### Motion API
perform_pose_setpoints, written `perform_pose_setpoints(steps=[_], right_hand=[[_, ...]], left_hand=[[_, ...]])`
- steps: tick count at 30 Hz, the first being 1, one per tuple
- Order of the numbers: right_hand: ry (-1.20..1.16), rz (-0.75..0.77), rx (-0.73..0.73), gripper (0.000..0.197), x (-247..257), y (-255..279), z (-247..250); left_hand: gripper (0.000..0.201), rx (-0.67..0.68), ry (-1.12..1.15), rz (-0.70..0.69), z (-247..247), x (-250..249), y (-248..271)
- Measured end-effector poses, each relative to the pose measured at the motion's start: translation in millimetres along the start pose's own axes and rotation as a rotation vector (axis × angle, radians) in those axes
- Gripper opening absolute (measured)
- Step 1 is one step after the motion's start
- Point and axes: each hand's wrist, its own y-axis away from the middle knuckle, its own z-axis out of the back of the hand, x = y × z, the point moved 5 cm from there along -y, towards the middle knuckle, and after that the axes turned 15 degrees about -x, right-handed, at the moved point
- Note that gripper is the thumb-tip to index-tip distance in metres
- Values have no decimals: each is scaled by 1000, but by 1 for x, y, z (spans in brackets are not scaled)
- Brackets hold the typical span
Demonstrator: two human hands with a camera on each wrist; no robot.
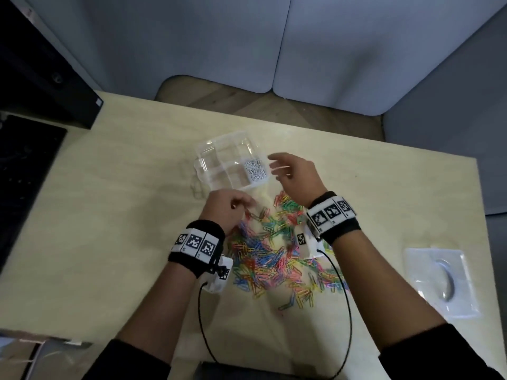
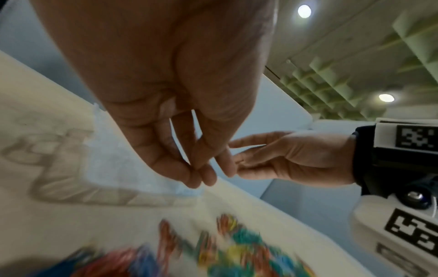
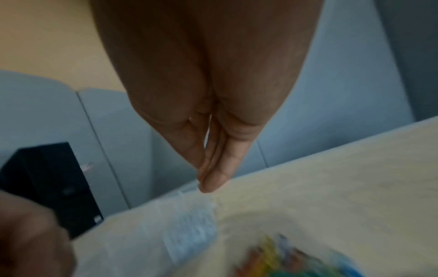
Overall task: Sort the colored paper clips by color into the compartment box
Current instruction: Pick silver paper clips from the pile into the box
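While grey-blue partition panels are closing off the far side of the room, a pale wood-grain table is filling most of the head view, its top lit unevenly and showing a soft glare near the middle. A black computer case is standing at the far left corner, with a dark keyboard lying beside it at the left edge. At the right edge a clear plastic packet is lying flat. The left wrist view is showing a ceiling with round lights.

A heap of coloured clips is sprawling over the table's middle, between the two forearms. Just beyond it a clear box is sitting with its compartments open to view; white clips are lying in the compartment at its right side.

The right hand is hovering just right of the box, its grip open, fingers stretched and loose. The left hand is hanging over the heap's far left edge, fingertips pressed together; blur is hiding whether its grip is pinching a clip, so I cannot tell.
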Motion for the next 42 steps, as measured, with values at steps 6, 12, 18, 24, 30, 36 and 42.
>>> perform_pose_setpoints(steps=[6, 12, 18, 24, 30, 36, 42], right_hand=[[293, 72, 167, 14, -55, 59, -11], [400, 149, 114, 6, -62, 70, -27], [195, -72, 22, 9, -69, 83, 1], [-441, -654, 138, 18, -91, 164, 30], [-447, -707, 129, 22, -109, 227, 45], [-165, -565, 70, 29, -125, 245, 48], [196, -331, -91, 26, -122, 246, 49]], left_hand=[[27, 194, -332, 11, -15, 45, 46], [20, 77, -382, 36, -3, 55, 72], [14, 38, -366, 7, -16, 52, 83], [8, -3, -325, -12, -20, 51, 83], [25, -25, -240, -80, -23, 40, 83], [35, 78, -95, 66, -38, 45, 97], [26, 264, 126, 247, -58, 46, 115]])
